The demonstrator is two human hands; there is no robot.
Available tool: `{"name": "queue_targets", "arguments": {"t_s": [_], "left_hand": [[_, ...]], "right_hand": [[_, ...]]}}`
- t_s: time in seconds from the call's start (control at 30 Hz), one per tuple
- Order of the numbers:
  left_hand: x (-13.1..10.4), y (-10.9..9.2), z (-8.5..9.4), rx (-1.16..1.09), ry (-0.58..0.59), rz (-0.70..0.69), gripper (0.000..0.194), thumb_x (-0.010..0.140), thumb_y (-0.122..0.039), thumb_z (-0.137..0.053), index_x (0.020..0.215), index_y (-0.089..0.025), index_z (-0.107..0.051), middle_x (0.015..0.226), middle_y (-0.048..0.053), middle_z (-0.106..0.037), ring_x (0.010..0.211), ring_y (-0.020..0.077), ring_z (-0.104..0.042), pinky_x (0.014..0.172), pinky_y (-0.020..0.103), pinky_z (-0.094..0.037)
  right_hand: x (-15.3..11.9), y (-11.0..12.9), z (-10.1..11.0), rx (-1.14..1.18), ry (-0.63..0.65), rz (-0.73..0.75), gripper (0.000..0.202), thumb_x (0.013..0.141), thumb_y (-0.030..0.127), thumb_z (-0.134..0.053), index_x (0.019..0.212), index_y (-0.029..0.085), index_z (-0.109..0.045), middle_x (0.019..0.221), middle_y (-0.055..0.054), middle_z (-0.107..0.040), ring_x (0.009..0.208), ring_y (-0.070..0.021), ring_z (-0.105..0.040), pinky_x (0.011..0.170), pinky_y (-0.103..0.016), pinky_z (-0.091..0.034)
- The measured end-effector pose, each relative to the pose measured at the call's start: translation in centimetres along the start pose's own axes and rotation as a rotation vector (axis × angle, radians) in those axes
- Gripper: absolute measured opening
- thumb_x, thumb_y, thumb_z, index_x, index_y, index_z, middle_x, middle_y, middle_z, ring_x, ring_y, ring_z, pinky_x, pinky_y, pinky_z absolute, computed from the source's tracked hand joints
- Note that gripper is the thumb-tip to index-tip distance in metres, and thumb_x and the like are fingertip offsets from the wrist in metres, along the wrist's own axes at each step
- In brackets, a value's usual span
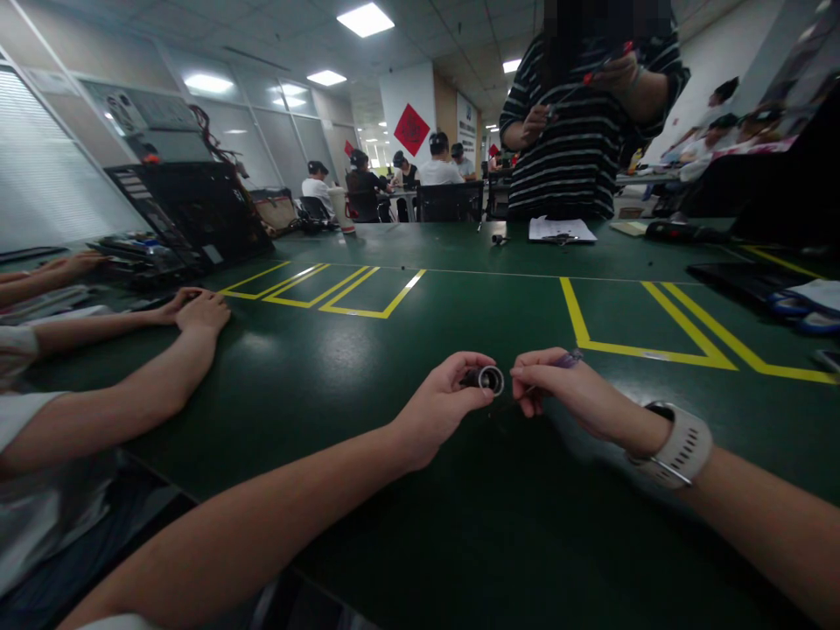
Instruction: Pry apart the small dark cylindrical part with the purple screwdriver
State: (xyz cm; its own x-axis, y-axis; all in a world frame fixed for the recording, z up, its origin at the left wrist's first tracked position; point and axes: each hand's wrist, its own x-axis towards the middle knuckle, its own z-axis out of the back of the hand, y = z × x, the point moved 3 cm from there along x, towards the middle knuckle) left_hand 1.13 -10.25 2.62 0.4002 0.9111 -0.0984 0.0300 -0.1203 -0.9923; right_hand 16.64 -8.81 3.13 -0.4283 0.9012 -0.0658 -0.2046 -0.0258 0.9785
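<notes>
My left hand (447, 404) is closed round a small dark cylinder (490, 380) with a silvery ring at its open end, which faces right. Just to its right, my right hand (557, 385) pinches a thin screwdriver-like tool (570, 358) with a purplish, see-through handle. The tool's thin shaft points down and left, near the cylinder; its tip is too dark to make out. Both hands are low over the green table (354, 359). A pale watch strap is on my right wrist.
Yellow tape (354, 311) marks the table left and right. A co-worker's hands (200, 311) rest at the left. Across the table a person in a striped shirt (564, 131) stands behind a clipboard (561, 230). A cup (342, 210) and black equipment (190, 214) stand at the back left.
</notes>
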Motion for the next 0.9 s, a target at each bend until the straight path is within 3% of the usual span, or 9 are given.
{"name": "queue_targets", "arguments": {"t_s": [0.23, 0.53, 0.9], "left_hand": [[-0.1, -0.7, 0.4, -0.082, -0.058, -0.021, 0.029, 0.073, -0.011, -0.059, 0.101, -0.018, -0.053, 0.104, 0.006, -0.056, 0.102, 0.0188, -0.053, 0.094, 0.041, -0.041], [-0.3, 0.6, -0.6, 0.024, 0.082, -0.046, 0.029, 0.076, -0.012, -0.059, 0.103, -0.019, -0.052, 0.103, 0.005, -0.057, 0.097, 0.0174, -0.054, 0.09, 0.038, -0.042], [-0.4, 0.4, -0.5, 0.059, 0.05, -0.048, 0.029, 0.075, -0.014, -0.059, 0.102, -0.019, -0.052, 0.104, 0.005, -0.056, 0.095, 0.017, -0.053, 0.087, 0.035, -0.042]], "right_hand": [[0.0, -0.2, -0.3, -0.032, 0.013, -0.017, 0.023, 0.077, 0.029, -0.049, 0.058, 0.017, -0.055, 0.051, 0.001, -0.054, 0.05, -0.0114, -0.052, 0.051, -0.025, -0.039], [0.1, -0.5, -0.3, -0.004, 0.004, 0.0, 0.022, 0.075, 0.028, -0.049, 0.057, 0.017, -0.054, 0.05, 0.002, -0.053, 0.048, -0.0109, -0.051, 0.049, -0.025, -0.038], [-0.2, 0.3, 0.1, 0.037, -0.01, 0.003, 0.025, 0.076, 0.031, -0.051, 0.055, 0.017, -0.054, 0.05, 0.001, -0.053, 0.05, -0.0111, -0.051, 0.051, -0.025, -0.038]]}}
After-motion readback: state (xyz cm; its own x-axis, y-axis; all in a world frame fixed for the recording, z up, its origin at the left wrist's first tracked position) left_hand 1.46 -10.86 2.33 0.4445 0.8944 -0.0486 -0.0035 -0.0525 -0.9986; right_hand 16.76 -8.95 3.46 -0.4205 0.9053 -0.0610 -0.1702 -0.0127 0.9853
